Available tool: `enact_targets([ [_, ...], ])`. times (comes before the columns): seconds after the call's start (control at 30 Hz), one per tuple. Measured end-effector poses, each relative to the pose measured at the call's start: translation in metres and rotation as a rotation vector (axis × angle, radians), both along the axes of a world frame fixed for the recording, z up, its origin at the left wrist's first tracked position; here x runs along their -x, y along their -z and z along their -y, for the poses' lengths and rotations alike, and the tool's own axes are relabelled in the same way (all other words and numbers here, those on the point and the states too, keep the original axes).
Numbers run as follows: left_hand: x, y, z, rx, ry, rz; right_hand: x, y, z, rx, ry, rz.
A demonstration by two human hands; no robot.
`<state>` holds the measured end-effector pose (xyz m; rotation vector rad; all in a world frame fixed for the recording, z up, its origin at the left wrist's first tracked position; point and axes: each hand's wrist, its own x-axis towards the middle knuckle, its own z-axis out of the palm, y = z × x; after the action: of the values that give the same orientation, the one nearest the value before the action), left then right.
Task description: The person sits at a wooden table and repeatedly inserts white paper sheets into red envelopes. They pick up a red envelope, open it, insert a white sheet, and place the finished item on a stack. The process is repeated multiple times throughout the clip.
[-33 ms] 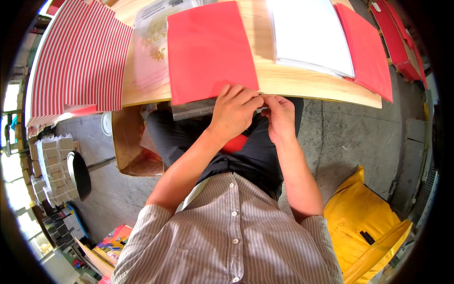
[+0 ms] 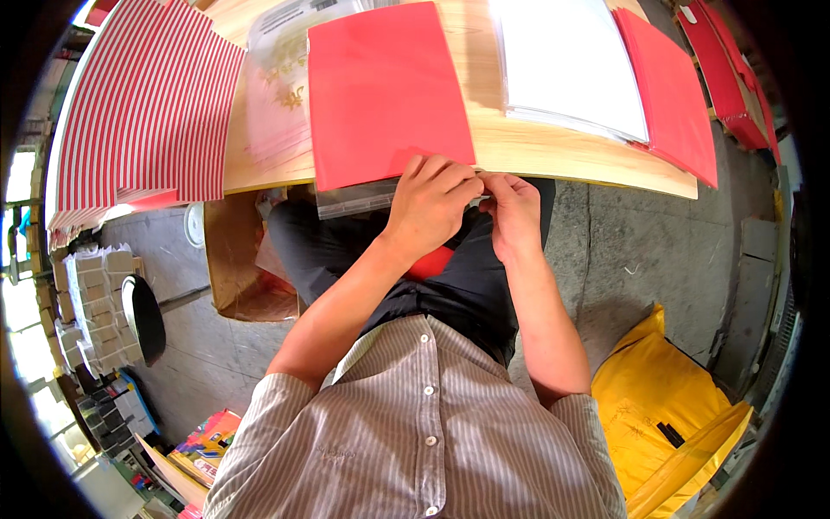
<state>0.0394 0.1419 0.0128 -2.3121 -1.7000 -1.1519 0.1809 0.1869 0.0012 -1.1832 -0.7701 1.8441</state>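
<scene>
A red sheet (image 2: 389,95) lies at the table's near edge in front of me. Under its near end a clear plastic sleeve (image 2: 354,201) sticks out past the edge, above my lap. My left hand (image 2: 435,201) is closed, its fingers curled at the sheet's near right corner. Against its fingertips, my right hand (image 2: 512,208) is closed in a pinch. What lies between the fingertips is hidden.
Red-and-white striped sheets (image 2: 147,104) lie at the left, beside clear plastic bags (image 2: 275,104). White sheets (image 2: 566,69) and red sheets (image 2: 670,95) are at the right. Below the table stands a cardboard box (image 2: 229,268); a yellow bag (image 2: 648,389) is at lower right.
The red sheet and the plastic sleeve have shifted very slightly to the right. Both hands keep the same closed pose at the corner.
</scene>
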Motion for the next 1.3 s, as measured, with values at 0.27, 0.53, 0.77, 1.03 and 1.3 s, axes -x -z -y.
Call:
enact_targets([
  [0.27,0.069,-0.003,0.114,0.414,0.187,0.582,-0.002,0.002,0.000,-0.035,-0.020,0.052],
  [0.53,0.239,0.077,0.319,0.438,-0.695,1.140,-0.008,0.001,0.004,-0.040,-0.007,0.043],
  [0.77,0.324,0.238,0.423,0.215,-1.272,1.208,-0.013,0.001,-0.004,-0.034,-0.077,0.076],
  [1.03,0.359,0.244,0.426,0.561,-1.101,0.898,-0.013,-0.005,-0.001,-0.051,-0.103,0.082],
  [1.3,0.341,0.154,0.356,0.376,-1.190,0.446,-0.018,0.001,-0.002,-0.085,-0.130,0.095],
])
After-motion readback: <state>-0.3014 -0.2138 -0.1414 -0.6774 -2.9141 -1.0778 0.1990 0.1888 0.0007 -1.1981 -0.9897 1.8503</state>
